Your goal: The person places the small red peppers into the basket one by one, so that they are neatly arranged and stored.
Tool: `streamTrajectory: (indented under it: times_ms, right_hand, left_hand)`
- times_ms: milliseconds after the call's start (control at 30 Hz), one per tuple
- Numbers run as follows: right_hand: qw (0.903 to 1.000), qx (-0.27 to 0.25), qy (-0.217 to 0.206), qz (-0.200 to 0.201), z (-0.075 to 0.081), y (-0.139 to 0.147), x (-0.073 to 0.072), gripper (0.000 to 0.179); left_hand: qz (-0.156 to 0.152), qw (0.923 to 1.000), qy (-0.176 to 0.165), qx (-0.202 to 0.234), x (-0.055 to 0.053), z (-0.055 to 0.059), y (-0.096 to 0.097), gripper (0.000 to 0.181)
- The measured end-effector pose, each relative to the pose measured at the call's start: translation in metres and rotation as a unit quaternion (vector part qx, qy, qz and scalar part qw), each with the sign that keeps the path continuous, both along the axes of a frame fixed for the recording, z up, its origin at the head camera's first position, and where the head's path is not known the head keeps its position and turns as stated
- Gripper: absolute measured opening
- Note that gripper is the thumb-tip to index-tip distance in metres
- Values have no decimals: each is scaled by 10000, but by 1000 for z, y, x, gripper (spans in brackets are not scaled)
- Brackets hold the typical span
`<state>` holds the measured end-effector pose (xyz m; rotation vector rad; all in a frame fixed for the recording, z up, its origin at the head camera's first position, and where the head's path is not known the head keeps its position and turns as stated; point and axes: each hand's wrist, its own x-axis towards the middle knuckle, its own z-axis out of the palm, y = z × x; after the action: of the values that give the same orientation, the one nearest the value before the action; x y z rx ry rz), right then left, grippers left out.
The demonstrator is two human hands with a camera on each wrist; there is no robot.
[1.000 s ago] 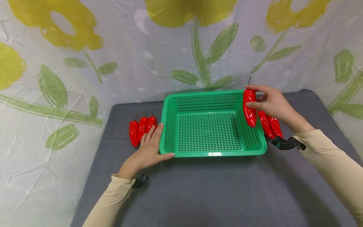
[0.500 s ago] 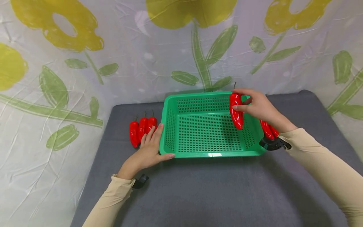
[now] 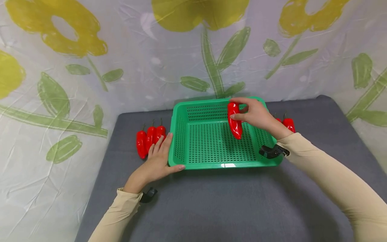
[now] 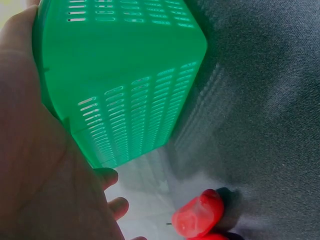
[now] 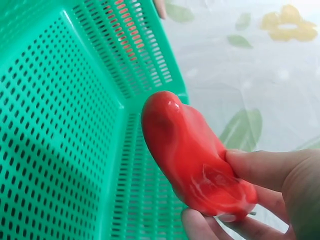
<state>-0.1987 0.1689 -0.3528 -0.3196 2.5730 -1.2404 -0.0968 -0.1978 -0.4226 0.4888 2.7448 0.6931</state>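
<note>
A pale cloth printed with yellow flowers and green leaves rises beyond both hands, and a flat grey fabric-covered table spreads beneath them. Between the hands' wrists and the cloth sits a rectangular green perforated plastic basket. The left hand rests at its near left corner, fingers spread and extended along the outside, thumb laid on the near rim. The right hand pinches a long, glossy red pepper between thumb and fingers, holding it over the basket, tip slanting down. Just beyond the left fingertips lie three shiny red peppers side by side; two more red peppers, partly hidden, lie beyond the right forearm. Black wristbands circle both wrists.
</note>
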Motion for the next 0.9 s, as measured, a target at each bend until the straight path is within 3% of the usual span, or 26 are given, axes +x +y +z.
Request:
streamTrajectory:
  times_ms: [367,900]
  right_hand:
    - [9996,-167,-138,174,-13,-33,-8,61]
    - [9988,2,70,491,-32,-77,-14,57]
  left_hand:
    - [29,10000,-65,-42,-1,0,0,119]
    - [11,10000,-48,-68,-1,-1,-1,120]
